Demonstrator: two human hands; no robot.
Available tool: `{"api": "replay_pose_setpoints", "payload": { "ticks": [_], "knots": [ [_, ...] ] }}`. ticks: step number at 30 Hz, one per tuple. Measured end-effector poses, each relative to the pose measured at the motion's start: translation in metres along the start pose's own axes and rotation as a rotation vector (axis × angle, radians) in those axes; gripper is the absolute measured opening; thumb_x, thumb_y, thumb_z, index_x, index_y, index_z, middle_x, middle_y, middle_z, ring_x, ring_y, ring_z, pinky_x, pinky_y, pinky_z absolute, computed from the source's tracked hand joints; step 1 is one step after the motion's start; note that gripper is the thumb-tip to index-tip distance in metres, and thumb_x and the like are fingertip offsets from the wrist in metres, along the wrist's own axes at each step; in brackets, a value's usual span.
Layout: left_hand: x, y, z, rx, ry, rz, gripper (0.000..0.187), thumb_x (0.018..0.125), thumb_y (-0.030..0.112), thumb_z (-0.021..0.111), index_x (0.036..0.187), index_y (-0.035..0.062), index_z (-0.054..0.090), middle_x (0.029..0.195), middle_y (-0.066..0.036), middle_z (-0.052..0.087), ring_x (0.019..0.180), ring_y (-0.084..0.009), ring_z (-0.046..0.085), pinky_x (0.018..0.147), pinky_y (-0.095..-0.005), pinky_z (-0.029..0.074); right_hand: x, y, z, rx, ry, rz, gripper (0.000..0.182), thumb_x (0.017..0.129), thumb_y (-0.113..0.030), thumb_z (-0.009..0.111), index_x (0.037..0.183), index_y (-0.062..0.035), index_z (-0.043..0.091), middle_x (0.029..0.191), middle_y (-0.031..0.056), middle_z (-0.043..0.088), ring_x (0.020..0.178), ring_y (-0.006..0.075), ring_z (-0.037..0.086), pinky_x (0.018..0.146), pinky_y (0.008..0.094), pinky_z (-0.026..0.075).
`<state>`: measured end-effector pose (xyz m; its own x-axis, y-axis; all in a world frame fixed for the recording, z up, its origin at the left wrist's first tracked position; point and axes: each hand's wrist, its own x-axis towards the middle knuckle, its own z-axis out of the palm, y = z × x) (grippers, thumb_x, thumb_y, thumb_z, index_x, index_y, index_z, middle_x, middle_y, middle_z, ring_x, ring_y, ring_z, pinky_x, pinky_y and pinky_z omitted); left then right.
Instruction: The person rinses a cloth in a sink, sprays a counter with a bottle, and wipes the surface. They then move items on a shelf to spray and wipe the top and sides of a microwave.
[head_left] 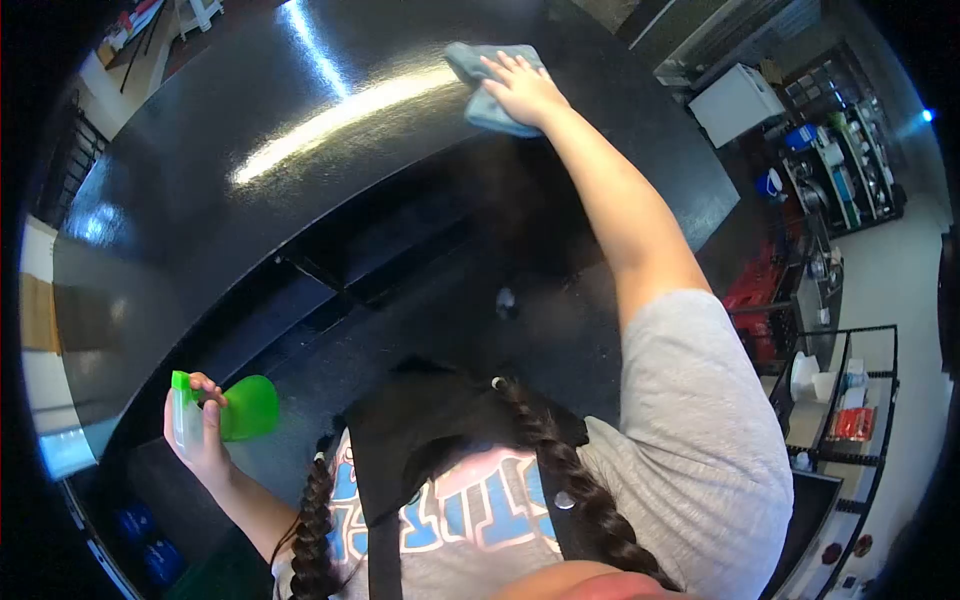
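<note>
My left hand (205,435) is wrapped round the neck of a green spray bottle (252,408) with a white and green trigger head, held off to the left, below the counter's edge. On the glossy black counter (200,110) lies a grey-blue cloth (500,118), partly folded. My right hand (523,88) rests flat on top of this cloth, arm stretched far forward, fingers extended and slightly apart. The palm covers part of the cloth.
Under the curved counter edge are dark open shelves (320,280). To the right stand a white box-like appliance (735,103), a shelf unit with kitchenware (840,170), red crates (755,290) and a black rack (850,455). Bright light reflections streak the counter.
</note>
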<state>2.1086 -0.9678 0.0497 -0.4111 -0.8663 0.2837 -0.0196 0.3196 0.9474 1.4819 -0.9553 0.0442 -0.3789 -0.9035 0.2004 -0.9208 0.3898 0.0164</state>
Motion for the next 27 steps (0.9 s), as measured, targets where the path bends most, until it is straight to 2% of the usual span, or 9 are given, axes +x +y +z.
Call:
{"api": "replay_pose_setpoints", "payload": {
  "ticks": [9, 13, 15, 16, 17, 18, 21, 24, 27],
  "knots": [
    [-0.078, 0.033, 0.1, -0.081, 0.19, -0.026, 0.029, 0.088, 0.013, 0.068, 0.11, -0.0024, 0.056, 0.099, -0.01, 0.058, 0.082, -0.0132, 0.056, 0.076, -0.0251, 0.047, -0.259, 0.082, -0.082, 0.109, -0.142, -0.196, 0.059, 0.096, -0.039, 0.049, 0.151, -0.0263, 0.032, 0.159, 0.0107, 0.025, 0.146, 0.0352, 0.022, 0.117, 0.0542, 0.016],
    [-0.094, 0.057, 0.148, -0.047, 0.149, -0.008, 0.033, 0.087, 0.009, 0.069, 0.115, -0.0041, 0.056, 0.1, -0.011, 0.059, 0.084, -0.0132, 0.057, 0.074, -0.0248, 0.048, -0.244, 0.095, -0.087, 0.147, -0.149, -0.31, 0.058, 0.096, -0.038, 0.048, 0.15, -0.0257, 0.034, 0.158, 0.0108, 0.026, 0.146, 0.0353, 0.022, 0.117, 0.055, 0.017],
    [-0.097, 0.076, 0.179, -0.053, 0.121, 0.038, 0.037, 0.086, 0.004, 0.068, 0.12, -0.0053, 0.055, 0.102, -0.012, 0.06, 0.088, -0.0129, 0.059, 0.075, -0.0241, 0.049, -0.195, 0.109, -0.067, 0.133, -0.111, -0.32, 0.057, 0.097, -0.038, 0.047, 0.15, -0.0261, 0.034, 0.159, 0.0103, 0.025, 0.146, 0.0346, 0.023, 0.116, 0.0558, 0.018],
    [-0.103, 0.088, 0.201, -0.052, 0.14, 0.031, 0.037, 0.086, 0.003, 0.068, 0.119, -0.0054, 0.055, 0.103, -0.012, 0.06, 0.088, -0.013, 0.059, 0.075, -0.0242, 0.049, -0.171, 0.12, -0.058, 0.097, -0.107, -0.314, 0.055, 0.099, -0.039, 0.041, 0.152, -0.0264, 0.03, 0.16, 0.0108, 0.022, 0.147, 0.0344, 0.019, 0.117, 0.0536, 0.015],
    [-0.109, 0.101, 0.222, -0.05, 0.156, 0.023, 0.037, 0.086, 0.002, 0.068, 0.119, -0.0055, 0.055, 0.103, -0.012, 0.061, 0.089, -0.013, 0.059, 0.075, -0.0244, 0.049, -0.139, 0.135, -0.036, 0.087, -0.008, -0.328, 0.056, 0.098, -0.042, 0.042, 0.15, -0.0255, 0.034, 0.158, 0.01, 0.027, 0.145, 0.0347, 0.025, 0.116, 0.0559, 0.019],
    [-0.075, 0.08, 0.195, -0.035, 0.128, 0.025, 0.037, 0.085, 0.002, 0.068, 0.119, -0.0055, 0.056, 0.102, -0.012, 0.061, 0.089, -0.0128, 0.059, 0.075, -0.0244, 0.049, -0.073, 0.094, -0.007, 0.069, 0.011, -0.316, 0.056, 0.098, -0.045, 0.041, 0.15, -0.0248, 0.035, 0.158, 0.0092, 0.027, 0.145, 0.0348, 0.026, 0.116, 0.0547, 0.02],
    [-0.088, 0.115, 0.258, -0.042, 0.125, 0.025, 0.036, 0.084, 0.005, 0.071, 0.116, -0.0048, 0.057, 0.099, -0.011, 0.063, 0.085, -0.0122, 0.06, 0.073, -0.0238, 0.049, -0.026, 0.107, 0.0, 0.026, 0.033, -0.266, 0.056, 0.099, -0.05, 0.036, 0.151, -0.0295, 0.031, 0.159, 0.0097, 0.025, 0.145, 0.0318, 0.024, 0.116, 0.0535, 0.021],
    [-0.101, 0.142, 0.293, -0.056, 0.034, 0.052, 0.038, 0.081, 0.013, 0.076, 0.11, -0.0042, 0.058, 0.094, -0.012, 0.063, 0.076, -0.0122, 0.061, 0.069, -0.0241, 0.049, -0.054, 0.113, -0.014, 0.015, 0.002, -0.313, 0.059, 0.098, -0.048, 0.037, 0.152, -0.0248, 0.03, 0.159, 0.0099, 0.024, 0.145, 0.0329, 0.025, 0.116, 0.0548, 0.021],
    [-0.108, 0.153, 0.298, -0.113, 0.007, 0.051, 0.041, 0.08, 0.016, 0.078, 0.11, -0.0045, 0.058, 0.094, -0.012, 0.063, 0.073, -0.0125, 0.061, 0.066, -0.0245, 0.05, -0.126, 0.115, -0.036, 0.06, -0.035, -0.444, 0.059, 0.098, -0.046, 0.04, 0.151, -0.0204, 0.032, 0.158, 0.0107, 0.027, 0.144, 0.0337, 0.027, 0.115, 0.0546, 0.022]
  ]
}}
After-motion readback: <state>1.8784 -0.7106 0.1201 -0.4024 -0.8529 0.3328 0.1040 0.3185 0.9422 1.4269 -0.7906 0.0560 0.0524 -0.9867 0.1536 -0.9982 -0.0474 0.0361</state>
